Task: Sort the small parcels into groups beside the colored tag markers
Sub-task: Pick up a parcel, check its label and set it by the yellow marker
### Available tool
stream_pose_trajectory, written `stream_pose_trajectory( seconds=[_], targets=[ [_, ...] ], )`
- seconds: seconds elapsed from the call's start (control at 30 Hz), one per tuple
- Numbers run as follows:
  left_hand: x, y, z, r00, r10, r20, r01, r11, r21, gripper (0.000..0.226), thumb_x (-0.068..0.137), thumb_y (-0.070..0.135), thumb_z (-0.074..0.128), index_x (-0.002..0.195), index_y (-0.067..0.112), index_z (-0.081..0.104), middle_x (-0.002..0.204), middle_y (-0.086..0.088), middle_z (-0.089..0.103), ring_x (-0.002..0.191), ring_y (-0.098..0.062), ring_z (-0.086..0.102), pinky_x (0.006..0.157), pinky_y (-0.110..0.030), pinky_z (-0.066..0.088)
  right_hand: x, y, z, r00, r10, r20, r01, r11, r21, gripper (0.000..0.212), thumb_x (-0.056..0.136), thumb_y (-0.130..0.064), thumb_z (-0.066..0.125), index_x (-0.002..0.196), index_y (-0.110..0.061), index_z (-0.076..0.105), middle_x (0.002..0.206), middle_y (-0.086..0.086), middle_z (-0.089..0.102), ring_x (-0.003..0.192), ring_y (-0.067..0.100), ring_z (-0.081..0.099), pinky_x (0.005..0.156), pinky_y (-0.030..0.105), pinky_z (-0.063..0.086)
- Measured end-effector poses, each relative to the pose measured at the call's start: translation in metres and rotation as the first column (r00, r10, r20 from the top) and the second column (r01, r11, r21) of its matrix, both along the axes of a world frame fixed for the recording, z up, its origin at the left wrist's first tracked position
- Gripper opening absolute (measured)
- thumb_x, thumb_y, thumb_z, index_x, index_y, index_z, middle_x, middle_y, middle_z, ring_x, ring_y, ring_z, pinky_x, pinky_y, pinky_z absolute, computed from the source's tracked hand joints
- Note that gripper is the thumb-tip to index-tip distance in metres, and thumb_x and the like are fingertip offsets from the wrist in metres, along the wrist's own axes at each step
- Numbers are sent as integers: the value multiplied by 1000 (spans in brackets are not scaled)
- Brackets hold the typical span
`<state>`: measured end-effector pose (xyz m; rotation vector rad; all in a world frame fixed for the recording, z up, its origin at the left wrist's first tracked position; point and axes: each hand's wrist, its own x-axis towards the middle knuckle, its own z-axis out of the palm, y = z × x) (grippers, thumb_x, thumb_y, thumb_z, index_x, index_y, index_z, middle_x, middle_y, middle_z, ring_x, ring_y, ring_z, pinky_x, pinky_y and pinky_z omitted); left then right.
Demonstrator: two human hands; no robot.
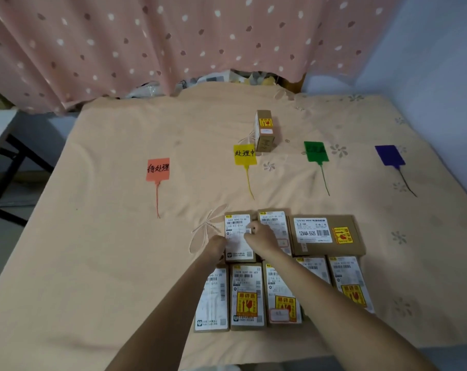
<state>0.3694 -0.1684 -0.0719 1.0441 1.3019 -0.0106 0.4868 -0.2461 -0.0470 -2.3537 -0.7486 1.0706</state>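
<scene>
Several small cardboard parcels with white labels lie in two rows near the front of the table. My left hand (217, 246) grips the left edge of the back-left parcel (237, 234). My right hand (261, 236) holds the same parcel's right side, fingers curled over its label. Four tag markers lie in a row further back: orange tag (158, 169), yellow tag (244, 154), green tag (316, 152) and blue tag (389, 155). One parcel (265, 131) stands just behind the yellow tag.
A larger flat parcel (326, 234) lies to the right of the held one. The table wears a peach cloth (106, 236). A pink dotted curtain (173, 36) hangs behind. A black stand (10, 162) is off the left edge.
</scene>
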Motion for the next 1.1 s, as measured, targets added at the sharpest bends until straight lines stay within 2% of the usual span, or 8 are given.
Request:
stream_pose_trajectory(
  seconds=[0.1,0.27,0.37,0.53,0.7,0.77,0.9,1.1],
  targets=[
    [0,-2,6,991,92,100,-86,995,-59,18,86,10,42,75,11,57,72,-5,55,61,-17,47,55,-26,32,-1,0,2,999,-35,-22,36,998,48,47,79,-33,62,125,-21,57,121,14,58,85,21,64,71,29,48],
    [-4,3,15,954,219,203,-232,972,38,14,96,7,42,92,6,55,90,-10,64,89,-25,60,69,-29,45,1,5,20,985,-143,-92,158,970,186,66,70,-42,78,126,-21,52,119,2,56,92,15,60,78,30,52],
    [-7,3,28,940,214,265,-258,955,147,15,95,2,49,83,11,49,88,-11,58,88,-27,59,81,-38,53,2,9,42,977,-157,-142,194,933,302,69,64,-39,85,123,-19,55,113,-3,61,94,13,61,73,27,53],
    [-6,10,83,859,182,478,-281,949,143,20,82,10,70,85,14,50,89,-8,59,86,-24,59,82,-39,45,20,9,80,901,-204,-382,364,835,412,52,67,-28,87,113,-20,62,112,-2,63,99,15,62,74,25,51],
    [-2,13,144,815,59,577,-78,997,8,37,88,23,67,120,9,55,104,-8,66,91,-22,64,81,-32,50,32,-7,123,783,-61,-619,462,722,514,37,73,-17,83,106,-17,66,105,9,74,97,23,72,79,31,56],
    [1,11,162,800,11,600,-34,999,27,52,83,29,69,128,10,52,107,-8,67,92,-23,65,81,-33,52,35,-12,140,761,-9,-649,469,699,540,36,75,-15,81,109,-14,66,105,10,74,99,25,71,83,32,56],
    [13,2,188,792,6,611,-105,986,126,42,90,23,64,127,10,49,101,-6,67,82,-19,65,67,-28,52,40,-21,163,761,26,-649,466,674,574,38,78,-18,79,113,-16,65,113,13,72,107,28,69,96,39,53],
    [24,2,200,772,8,636,-134,980,150,49,89,25,63,132,7,46,101,-4,67,81,-18,65,62,-27,51,44,-22,184,773,31,-633,471,640,607,23,84,-12,72,106,-19,66,108,12,72,104,28,69,94,36,54]
  ],
)
